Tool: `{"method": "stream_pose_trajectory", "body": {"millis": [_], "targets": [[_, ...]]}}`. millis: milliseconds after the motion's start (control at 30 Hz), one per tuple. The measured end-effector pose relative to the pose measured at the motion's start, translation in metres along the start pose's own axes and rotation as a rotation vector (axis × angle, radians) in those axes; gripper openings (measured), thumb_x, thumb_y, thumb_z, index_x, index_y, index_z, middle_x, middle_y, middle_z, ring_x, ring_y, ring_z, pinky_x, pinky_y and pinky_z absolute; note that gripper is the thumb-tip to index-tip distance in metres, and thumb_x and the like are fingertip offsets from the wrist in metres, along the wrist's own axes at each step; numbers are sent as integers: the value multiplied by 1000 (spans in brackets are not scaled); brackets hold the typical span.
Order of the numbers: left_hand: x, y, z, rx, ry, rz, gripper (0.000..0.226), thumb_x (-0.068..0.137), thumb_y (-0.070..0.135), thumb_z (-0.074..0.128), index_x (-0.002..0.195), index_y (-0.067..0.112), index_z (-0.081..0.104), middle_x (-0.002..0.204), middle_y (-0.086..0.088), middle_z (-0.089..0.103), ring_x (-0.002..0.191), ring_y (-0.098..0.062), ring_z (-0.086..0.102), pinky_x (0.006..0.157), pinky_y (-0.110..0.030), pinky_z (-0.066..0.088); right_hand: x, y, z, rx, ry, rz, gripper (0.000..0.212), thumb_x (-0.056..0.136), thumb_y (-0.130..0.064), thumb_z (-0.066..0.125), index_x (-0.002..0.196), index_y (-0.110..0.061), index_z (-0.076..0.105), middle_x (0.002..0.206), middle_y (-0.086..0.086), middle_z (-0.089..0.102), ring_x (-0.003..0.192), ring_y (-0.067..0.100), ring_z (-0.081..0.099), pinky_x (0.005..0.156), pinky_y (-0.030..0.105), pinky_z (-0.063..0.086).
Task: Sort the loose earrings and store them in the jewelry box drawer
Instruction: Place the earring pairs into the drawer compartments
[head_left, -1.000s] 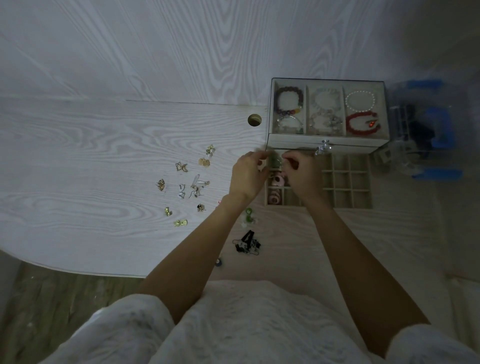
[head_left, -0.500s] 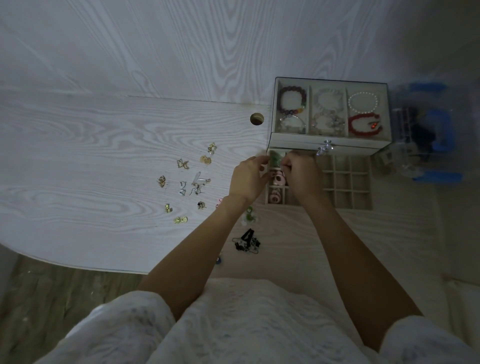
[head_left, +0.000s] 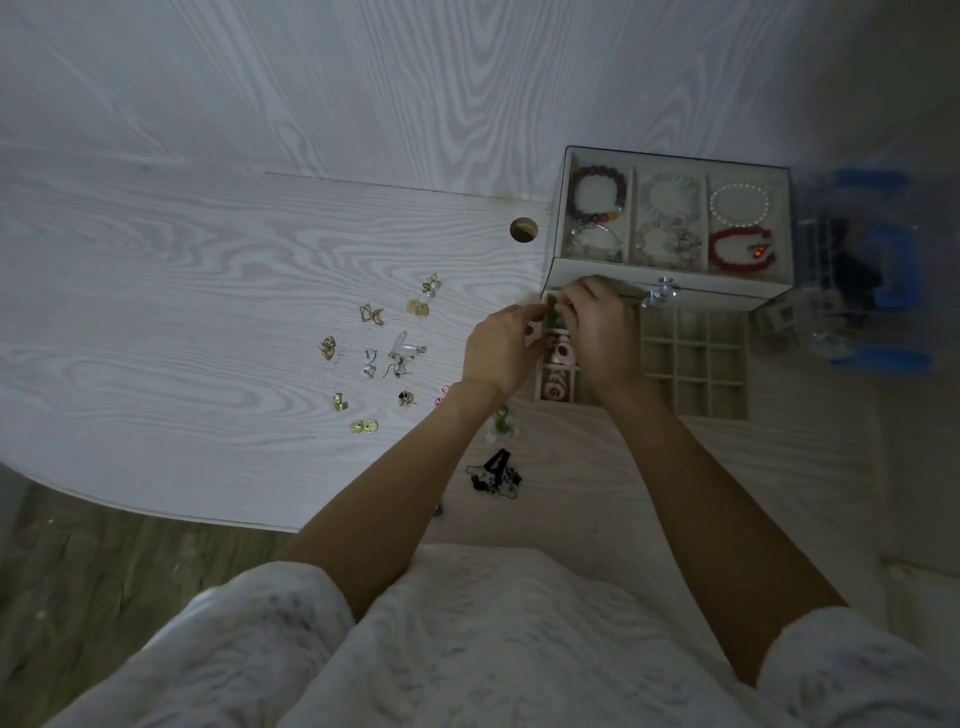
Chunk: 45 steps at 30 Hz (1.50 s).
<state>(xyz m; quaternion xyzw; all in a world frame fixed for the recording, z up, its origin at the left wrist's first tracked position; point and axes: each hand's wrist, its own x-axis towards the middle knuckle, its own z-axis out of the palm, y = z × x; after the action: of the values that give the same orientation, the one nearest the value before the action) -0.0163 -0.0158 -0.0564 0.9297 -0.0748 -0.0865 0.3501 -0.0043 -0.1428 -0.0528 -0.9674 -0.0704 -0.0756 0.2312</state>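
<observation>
A beige jewelry box (head_left: 670, 280) stands at the table's right, its gridded drawer (head_left: 693, 364) pulled out toward me. My left hand (head_left: 501, 351) and my right hand (head_left: 602, 332) meet over the drawer's left column, both pinching a small green earring (head_left: 553, 317). Pink round earrings (head_left: 561, 353) lie in the cells just below. Several loose gold and silver earrings (head_left: 374, 358) are scattered on the table to the left. A green-and-white earring (head_left: 503, 423) and a black pair (head_left: 496, 473) lie near my left forearm.
Bracelets fill the box's glass-topped tray (head_left: 597, 200). A clear organiser with blue parts (head_left: 872, 291) stands right of the box. A round cable hole (head_left: 523, 229) sits in the white wood-grain table (head_left: 182, 291), whose curved front edge runs at lower left.
Both hands have stayed over the drawer's left column, fingers shifting slightly around the green earring. The loose earrings on the table have not moved.
</observation>
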Motion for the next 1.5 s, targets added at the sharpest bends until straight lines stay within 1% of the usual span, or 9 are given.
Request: {"method": "stream_pose_trajectory", "body": {"millis": [167,400,633,833,1000,1200,1300,1400,1500], "targets": [[0,-1,-1,32,-9,-6,37,87,21,61,123,17,57,117,-10,64,104,-28,59,80,-34,46,-10,4,-2,28,-84,-10,17,78,12,55,88,6,66,92,22,65,81,34,63,72,36,50],[-37,-25,-19,52,41,191,26,90,14,53,115,15,62,104,-4,69,95,-23,59,78,-27,44,-73,-24,-32,237,20,-86,13,88,-3,55,95,-6,65,90,8,65,74,13,55,68,21,43],[-93,-43,-15,129,-80,164,33,81,7,63,114,8,61,107,-15,65,94,-32,60,79,-39,52,-117,-36,11,123,-317,-15,24,85,-7,55,108,-5,60,105,13,62,86,31,60,63,38,51],[-89,-34,-3,182,-122,59,23,81,11,63,103,5,63,99,-16,62,84,-32,61,69,-34,45,-113,-41,21,-151,-307,-95,23,65,-14,81,78,-6,64,74,9,61,50,25,59,37,24,41],[-84,-35,-6,208,-112,31,18,79,4,59,97,3,59,94,-17,61,79,-34,59,66,-35,44,-121,-35,9,-102,-273,1,15,88,-17,58,90,-2,59,84,15,64,70,32,62,56,34,48],[-80,-38,-3,204,-94,23,20,76,1,58,96,5,61,91,-16,64,76,-33,60,66,-35,45,-106,-18,-33,296,-7,271,8,82,-6,63,80,-9,56,72,4,63,63,17,60,54,28,51],[-77,-36,-3,202,-95,1,21,75,1,57,95,7,62,89,-15,63,75,-31,60,64,-32,43,-72,-4,-39,244,34,311,8,84,-4,62,89,-6,57,81,7,64,69,15,58,54,17,45],[-74,-32,-6,201,-127,-11,19,75,2,55,93,5,58,88,-14,60,73,-30,57,62,-28,37,-39,8,-28,152,25,287,12,85,-3,59,97,-5,57,94,15,66,83,26,63,65,34,54],[-68,-28,-9,211,-161,-6,17,74,2,56,91,5,57,87,-12,60,74,-27,57,62,-27,36,-23,14,-18,80,-23,259,18,86,-2,57,103,-4,59,107,16,64,96,29,62,74,29,47]]}}
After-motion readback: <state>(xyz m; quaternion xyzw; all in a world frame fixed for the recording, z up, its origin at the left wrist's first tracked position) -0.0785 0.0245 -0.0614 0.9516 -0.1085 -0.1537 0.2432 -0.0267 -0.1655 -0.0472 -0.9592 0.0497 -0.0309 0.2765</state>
